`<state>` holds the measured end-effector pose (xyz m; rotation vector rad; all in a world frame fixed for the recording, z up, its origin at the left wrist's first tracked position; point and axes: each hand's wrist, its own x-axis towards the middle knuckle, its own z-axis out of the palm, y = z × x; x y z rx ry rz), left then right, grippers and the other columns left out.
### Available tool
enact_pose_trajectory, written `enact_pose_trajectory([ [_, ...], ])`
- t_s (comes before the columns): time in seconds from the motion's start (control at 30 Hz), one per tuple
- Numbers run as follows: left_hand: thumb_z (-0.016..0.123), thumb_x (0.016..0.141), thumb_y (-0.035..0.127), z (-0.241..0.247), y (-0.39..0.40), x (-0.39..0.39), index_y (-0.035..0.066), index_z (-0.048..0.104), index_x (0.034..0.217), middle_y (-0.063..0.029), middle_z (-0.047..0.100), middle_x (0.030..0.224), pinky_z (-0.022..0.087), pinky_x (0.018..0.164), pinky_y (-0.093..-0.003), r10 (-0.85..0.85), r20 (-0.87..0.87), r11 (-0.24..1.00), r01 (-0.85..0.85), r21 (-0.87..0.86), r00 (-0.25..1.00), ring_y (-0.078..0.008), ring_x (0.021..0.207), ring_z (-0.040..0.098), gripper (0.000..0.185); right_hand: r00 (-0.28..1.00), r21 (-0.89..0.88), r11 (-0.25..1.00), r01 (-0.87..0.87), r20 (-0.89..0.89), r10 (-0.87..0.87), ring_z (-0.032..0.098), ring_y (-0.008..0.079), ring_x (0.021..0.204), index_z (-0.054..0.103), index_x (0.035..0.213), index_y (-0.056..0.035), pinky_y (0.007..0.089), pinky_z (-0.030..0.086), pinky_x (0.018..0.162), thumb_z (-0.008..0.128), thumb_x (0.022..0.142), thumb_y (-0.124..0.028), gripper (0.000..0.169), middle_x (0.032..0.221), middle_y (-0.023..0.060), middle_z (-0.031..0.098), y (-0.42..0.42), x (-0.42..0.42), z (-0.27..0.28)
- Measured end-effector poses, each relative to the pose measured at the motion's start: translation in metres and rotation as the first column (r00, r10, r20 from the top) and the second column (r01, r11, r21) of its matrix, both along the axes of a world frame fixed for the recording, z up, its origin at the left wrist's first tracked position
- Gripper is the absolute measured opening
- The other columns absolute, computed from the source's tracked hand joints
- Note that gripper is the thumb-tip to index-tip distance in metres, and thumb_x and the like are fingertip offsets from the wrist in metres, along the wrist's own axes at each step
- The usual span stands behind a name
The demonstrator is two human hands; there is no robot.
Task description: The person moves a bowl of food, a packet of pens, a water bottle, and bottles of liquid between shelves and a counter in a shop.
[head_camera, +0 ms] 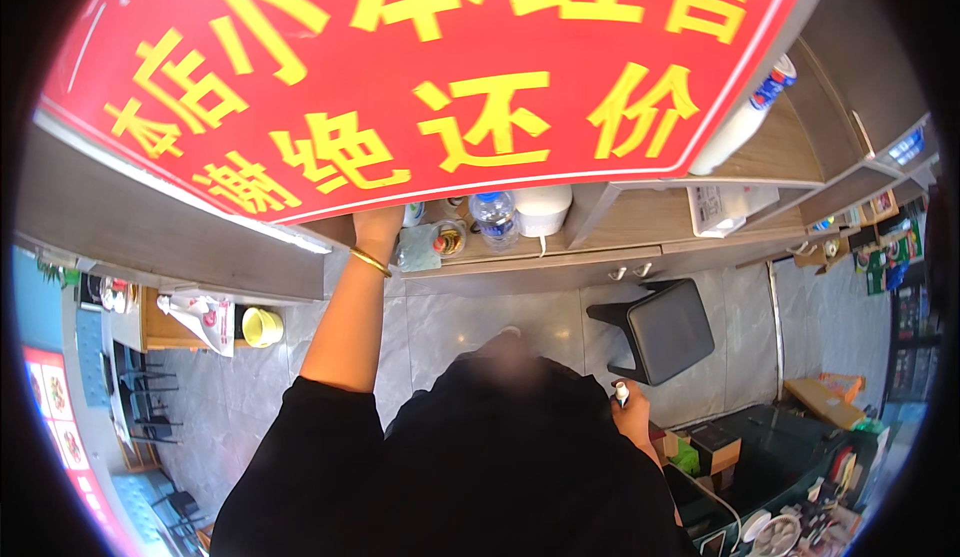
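Observation:
My left hand, with a gold bangle on the wrist, reaches onto a wooden shelf beneath a large red sign. The sign's edge hides its fingers. Right of it are a flat translucent item, a small round clear container with red and gold contents, and an upright clear plastic bottle with a blue cap. A white appliance with a cable stands next to the bottle. Down by my right side, my right hand grips a small bottle with a white top.
The red sign bears large yellow writing and covers the upper view. A dark stool stands on the grey tiled floor. At lower right, a dark green surface carries boxes and a small fan. A yellow bin is at left.

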<state>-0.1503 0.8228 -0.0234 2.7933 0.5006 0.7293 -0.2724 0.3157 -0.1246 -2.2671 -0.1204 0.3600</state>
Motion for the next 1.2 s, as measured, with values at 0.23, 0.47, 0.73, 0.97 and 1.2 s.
enact_pose_trajectory([
  [0.23,0.055,0.089,0.023,0.000,0.008,0.013,0.005,0.057,0.116,-0.0161,0.059,0.116,0.045,0.090,-0.0438,0.046,0.001,0.994,-0.046,0.101,0.999,-0.0324,0.110,0.055,0.033,0.988,0.009,0.988,0.157,-0.005,-0.157,0.059,0.0434,0.083,0.058,0.096,-0.0021,0.0435,0.049,0.072,0.063,0.068,0.004,0.029,0.085,0.0229,0.061,-0.016,-0.041,-0.004],
  [0.47,0.057,0.092,0.020,-0.014,-0.003,0.035,0.003,0.042,0.131,-0.0074,0.049,0.129,0.041,0.095,-0.0341,0.151,0.351,0.645,0.177,-0.743,0.924,-0.0195,0.115,0.048,0.046,0.968,0.027,0.970,0.242,-0.081,-0.239,0.059,0.0436,0.083,0.058,0.097,-0.0024,0.0431,0.049,0.072,0.063,0.069,0.003,0.029,0.086,0.0234,0.061,-0.020,-0.059,-0.004],
  [0.73,0.067,0.081,0.001,-0.004,0.005,0.010,-0.004,0.052,0.115,-0.0101,0.059,0.113,0.045,0.088,-0.0332,-0.078,0.442,0.929,0.226,-0.293,0.894,-0.0197,0.101,0.056,0.037,0.989,-0.024,0.989,0.144,-0.040,-0.145,0.059,0.0440,0.084,0.058,0.097,-0.0026,0.0451,0.049,0.071,0.062,0.070,0.002,0.028,0.085,0.0248,0.061,-0.018,-0.043,0.004],
  [0.97,0.070,0.073,0.000,0.062,-0.061,-0.050,-0.002,0.060,0.099,-0.0116,0.063,0.100,0.046,0.085,-0.0339,-0.153,0.398,0.835,0.334,-0.438,0.904,-0.0247,0.096,0.059,0.028,0.996,0.010,0.997,0.073,-0.042,-0.073,0.060,0.0428,0.082,0.058,0.099,-0.0039,0.0427,0.048,0.069,0.061,0.072,0.000,0.028,0.084,0.0237,0.061,-0.002,-0.013,0.016],
  [1.2,0.067,0.064,0.002,0.114,-0.115,-0.121,0.002,0.062,0.088,-0.0120,0.061,0.086,0.044,0.089,-0.0401,-0.506,0.254,0.744,0.566,-0.356,0.824,-0.0299,0.089,0.058,0.025,0.990,0.101,0.988,0.120,-0.081,-0.112,0.060,0.0415,0.086,0.058,0.102,-0.0029,0.0417,0.049,0.074,0.063,0.072,-0.002,0.030,0.090,0.0234,0.062,0.013,0.015,0.039],
])
